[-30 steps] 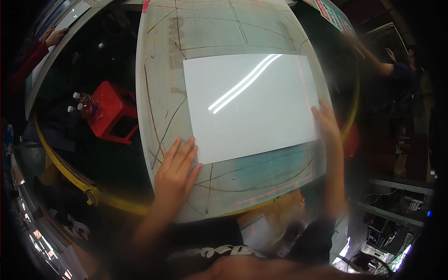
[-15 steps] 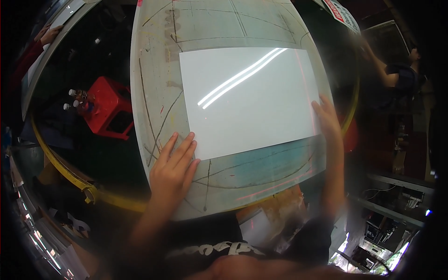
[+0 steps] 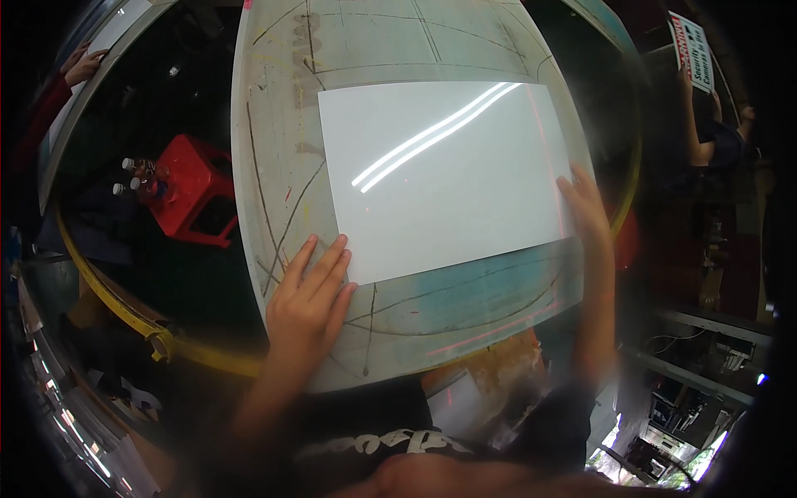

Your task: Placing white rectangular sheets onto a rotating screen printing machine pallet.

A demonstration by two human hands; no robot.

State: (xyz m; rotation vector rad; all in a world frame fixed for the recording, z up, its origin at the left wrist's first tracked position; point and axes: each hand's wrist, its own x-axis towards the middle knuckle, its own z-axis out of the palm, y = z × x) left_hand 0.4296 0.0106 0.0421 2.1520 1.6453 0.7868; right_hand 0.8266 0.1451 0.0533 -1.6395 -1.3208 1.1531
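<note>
A glossy white sheet (image 3: 440,191) lies flat on a pale, marked platen (image 3: 282,108), with two bright streaks of reflected light across it. My left hand (image 3: 307,299) rests on the platen with fingers stretched out, its fingertips at the sheet's near left corner. At the sheet's right edge is my right hand (image 3: 584,203), fingers extended and touching the edge. Neither hand grips anything that I can see. Thin red light lines fall near the sheet's right side and along the platen's near end.
A red plastic stool (image 3: 187,191) with several bottles (image 3: 141,176) stands at left. A yellow curved rail (image 3: 116,303) runs around the platen. Another person's hands hold a printed sign (image 3: 696,54) at far right; a person's hand (image 3: 83,65) shows at far left.
The white sheet and my left hand stay nearly still. My right hand has shifted slightly up and to the right. At far right, the other person has carried the printed sign away from the neighbouring platen.
</note>
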